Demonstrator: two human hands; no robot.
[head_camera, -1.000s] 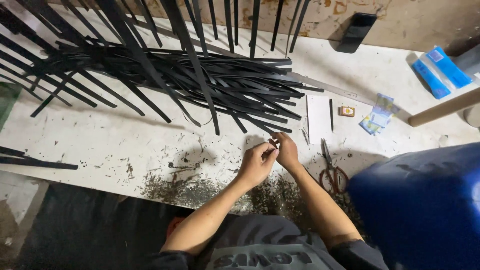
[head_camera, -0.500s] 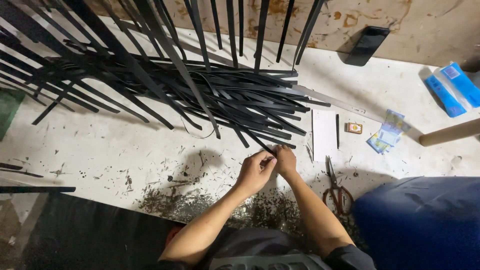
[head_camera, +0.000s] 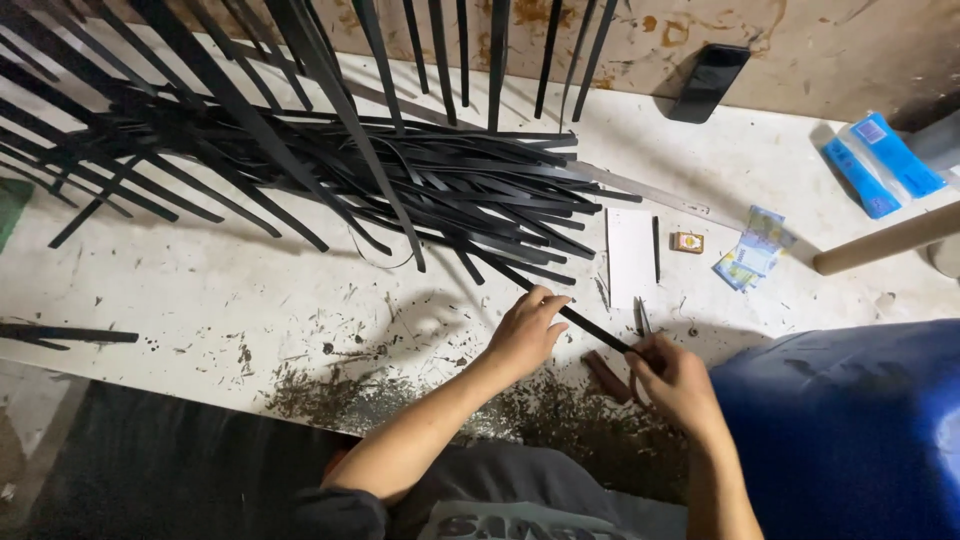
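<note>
A big pile of long black strips (head_camera: 330, 170) fans across the white work surface (head_camera: 200, 290). One black strip (head_camera: 595, 330) runs from the pile's near right edge down between my hands. My left hand (head_camera: 525, 335) rests on this strip, fingers loosely curled over it. Further right, my right hand (head_camera: 675, 380) pinches the strip's near end. Scissors (head_camera: 640, 318) lie beside my right hand, with their reddish handles (head_camera: 605, 375) partly under it.
A white sheet (head_camera: 630, 255), a small box (head_camera: 687, 241) and folded banknotes (head_camera: 750, 258) lie to the right. A dark phone (head_camera: 708, 82) leans on the back wall, near blue packets (head_camera: 880, 160) and a wooden stick (head_camera: 885, 240). A blue drum (head_camera: 840, 420) stands near right. Dark shavings (head_camera: 540, 405) litter the front edge.
My hands were together at one point on the strip; now they are apart, the right hand having slid right and nearer along it. The view has shifted slightly.
</note>
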